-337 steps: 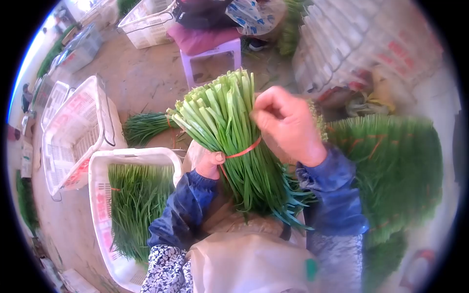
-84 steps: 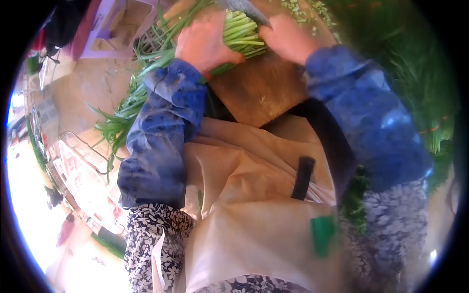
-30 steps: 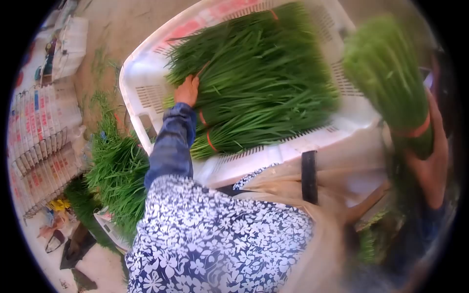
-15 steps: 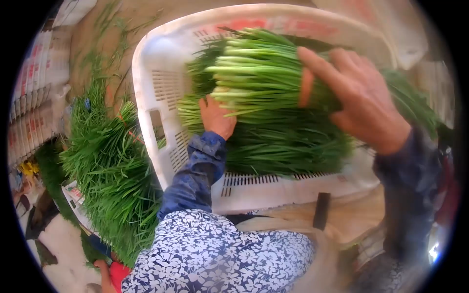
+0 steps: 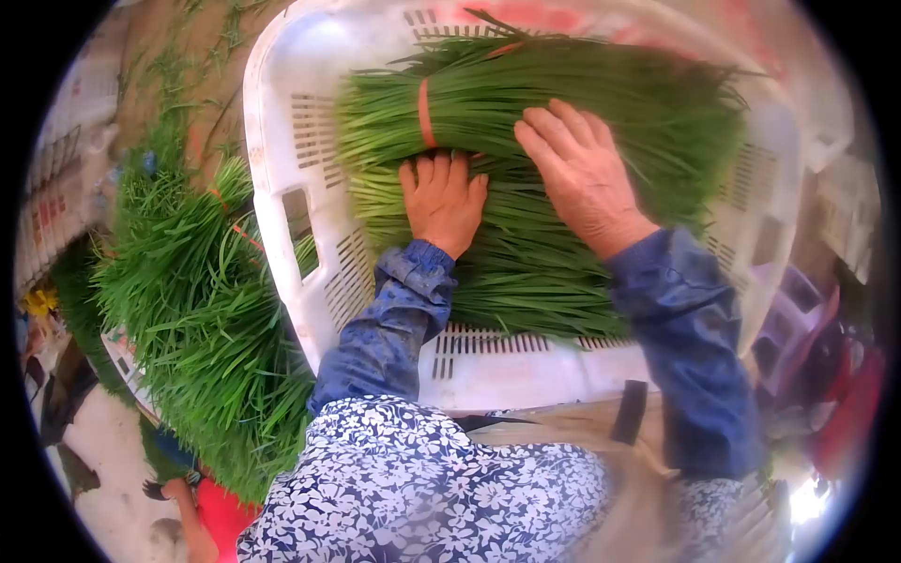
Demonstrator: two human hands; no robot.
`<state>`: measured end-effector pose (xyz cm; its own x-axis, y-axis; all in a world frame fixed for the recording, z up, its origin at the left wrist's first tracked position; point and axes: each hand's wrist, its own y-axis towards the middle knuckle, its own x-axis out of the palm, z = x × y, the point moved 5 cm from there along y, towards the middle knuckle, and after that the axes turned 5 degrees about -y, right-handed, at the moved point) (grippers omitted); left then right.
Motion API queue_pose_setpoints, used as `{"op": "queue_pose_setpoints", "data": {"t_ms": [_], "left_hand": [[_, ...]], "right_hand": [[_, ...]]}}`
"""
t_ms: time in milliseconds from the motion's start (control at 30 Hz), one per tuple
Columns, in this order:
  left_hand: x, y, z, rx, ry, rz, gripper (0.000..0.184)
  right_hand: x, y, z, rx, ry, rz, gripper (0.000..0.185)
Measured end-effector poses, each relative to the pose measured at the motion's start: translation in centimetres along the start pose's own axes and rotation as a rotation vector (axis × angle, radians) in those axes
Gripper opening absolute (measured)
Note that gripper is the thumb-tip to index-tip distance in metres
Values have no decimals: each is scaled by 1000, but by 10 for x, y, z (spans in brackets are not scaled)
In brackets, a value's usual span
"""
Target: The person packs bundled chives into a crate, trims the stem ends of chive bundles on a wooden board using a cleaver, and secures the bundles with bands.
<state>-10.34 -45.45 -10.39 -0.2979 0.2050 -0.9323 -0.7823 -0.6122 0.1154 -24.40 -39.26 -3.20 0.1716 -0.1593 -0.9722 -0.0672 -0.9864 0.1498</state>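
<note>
A bundle of garlic chives (image 5: pixel 544 94) lies across the back of a white plastic crate (image 5: pixel 282 141), with an orange band (image 5: pixel 425 113) near its pale left end. More chives (image 5: pixel 544 296) lie in front of it. My left hand (image 5: pixel 441 202) rests palm down on the chives, fingers spread, their tips against the front of the banded bundle. Farther right, my right hand (image 5: pixel 584 178) lies on the leafy part of that bundle, fingers extended. Neither hand is closed around anything.
Left of the crate, a large heap of chives (image 5: pixel 197 310) stands close to its wall. Another person's arm (image 5: pixel 192 516) and red garment show at lower left. White crates (image 5: pixel 80 159) are stacked at far left, and a purple crate (image 5: pixel 788 319) sits at right.
The banded bundle, held up by my right hand before, now lies in the crate farther back. My right hand has let go and moved left; my left hand has shifted slightly right.
</note>
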Motion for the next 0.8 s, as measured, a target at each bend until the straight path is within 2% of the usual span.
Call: {"op": "queue_pose_setpoints", "data": {"t_ms": [167,233,267,300,367,433,500,567,633,667,700,733,767,800], "left_hand": [[8,-2,-4,4,77,-36,35],[1,6,-5,11,79,-95,32],[-5,14,-10,-30,21,-220,28],[-22,34,6,-13,21,-221,28],[-56,67,9,-297,-443,-77,24],[-51,102,11,143,-306,253,24],[-23,116,2,212,-361,186,29],[17,116,-16,206,-224,-3,36],[10,101,-9,258,-233,-12,38],[5,92,-5,217,-156,-90,38],[5,84,0,180,-79,-166,38],[-1,77,-2,356,-132,-48,39],[-9,65,3,550,-314,99,38],[-9,63,27,401,-189,98,38]], "right_hand": [[24,-19,3,56,-120,-61,47],[29,-25,3,52,-81,-83,46],[29,-25,4,78,-28,-66,56],[28,-28,6,93,-33,-59,56],[33,-28,1,91,-10,-95,54],[35,-31,2,126,-20,-65,51],[32,-34,1,80,9,-26,45],[23,-33,-3,101,8,-3,42],[10,-36,-7,139,135,51,48],[4,-34,-11,152,189,161,46],[4,-30,-11,175,185,163,46],[-1,-19,-13,132,217,287,44],[-11,-15,-14,88,247,412,43],[-19,-18,-5,108,233,410,43]]}}
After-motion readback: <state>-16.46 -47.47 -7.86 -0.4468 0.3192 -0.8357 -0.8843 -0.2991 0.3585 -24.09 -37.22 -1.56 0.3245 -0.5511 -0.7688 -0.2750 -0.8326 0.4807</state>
